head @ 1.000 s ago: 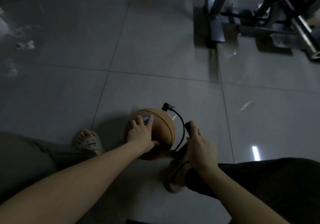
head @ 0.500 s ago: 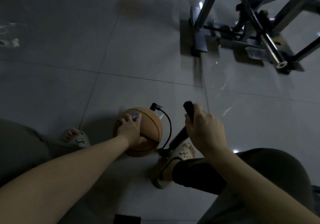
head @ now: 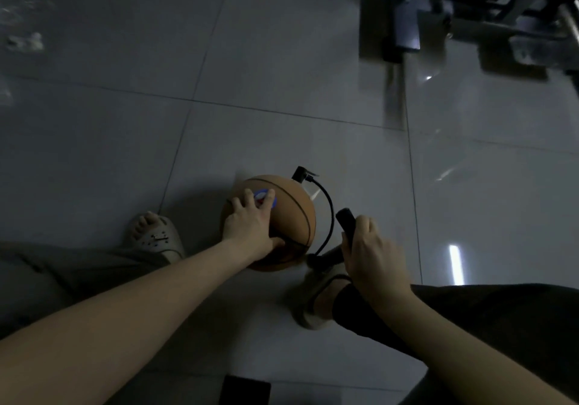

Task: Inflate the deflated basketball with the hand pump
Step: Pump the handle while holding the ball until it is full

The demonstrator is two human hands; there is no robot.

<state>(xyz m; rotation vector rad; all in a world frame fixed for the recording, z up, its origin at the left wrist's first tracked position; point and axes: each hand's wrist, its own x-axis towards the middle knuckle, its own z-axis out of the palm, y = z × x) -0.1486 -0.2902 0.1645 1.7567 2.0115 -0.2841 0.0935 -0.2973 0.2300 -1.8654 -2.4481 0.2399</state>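
One basketball (head: pixel 294 216) sits on the floor (head: pixel 282 60); the left grip (head: pixel 250 226) presses it with straight, spread fingers (head: pixel 248 196), while the right grip (head: pixel 369 248) is curled round the pump handle (head: pixel 344 219).

The scene is being viewed through one wide-angle camera worn on the head, being pointed forward and steeply down at the floor (head: pixel 282 60). The forearms (head: pixel 125 326) are being seen close up, entering from the bottom edge. The ball (head: pixel 291 216) and pump (head: pixel 344 219) are being framed just below centre, near the camera, while a metal frame (head: pixel 404 33) is being cut off by the top right corner.
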